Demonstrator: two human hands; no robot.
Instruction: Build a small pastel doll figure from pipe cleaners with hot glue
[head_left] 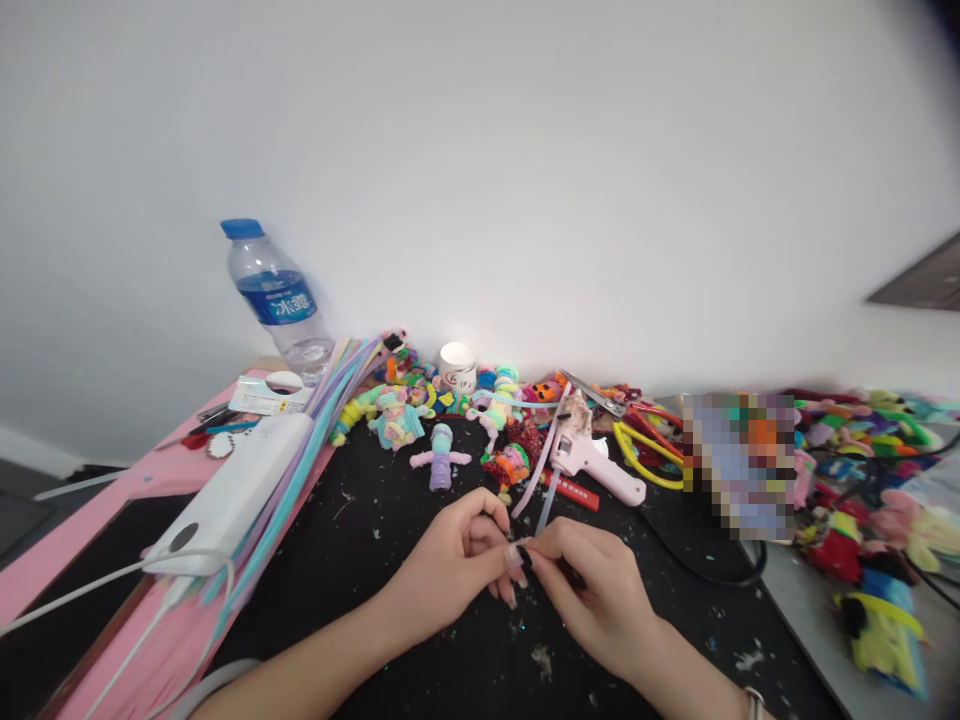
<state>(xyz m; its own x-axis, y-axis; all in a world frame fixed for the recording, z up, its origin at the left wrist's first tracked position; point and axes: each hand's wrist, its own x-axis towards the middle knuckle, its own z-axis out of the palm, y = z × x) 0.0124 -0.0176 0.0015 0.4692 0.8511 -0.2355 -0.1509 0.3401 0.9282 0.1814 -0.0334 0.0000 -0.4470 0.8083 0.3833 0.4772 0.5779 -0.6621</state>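
Note:
Over the black work surface (360, 600) my left hand (457, 560) and my right hand (596, 580) meet at the fingertips. Both are closed in a pinch. Something small and dark shows between the tips, too small to name. Just beyond them stands a small figure wound from pipe cleaners (441, 458), with a pale green head, purple body and pink arms. A pale pink hot glue gun (600, 465) lies beyond my right hand, a glue stick (548, 500) pointing from its nozzle side toward my fingers.
Pipe cleaners (300, 500) and a white power strip (232, 490) lie at left, before a water bottle (274, 295). Along the wall are fuzzy figures (397, 415), a paper cup (457, 368), yellow-handled scissors (637, 460) and a red box cutter (574, 491). A black cable (705, 575) curves at right.

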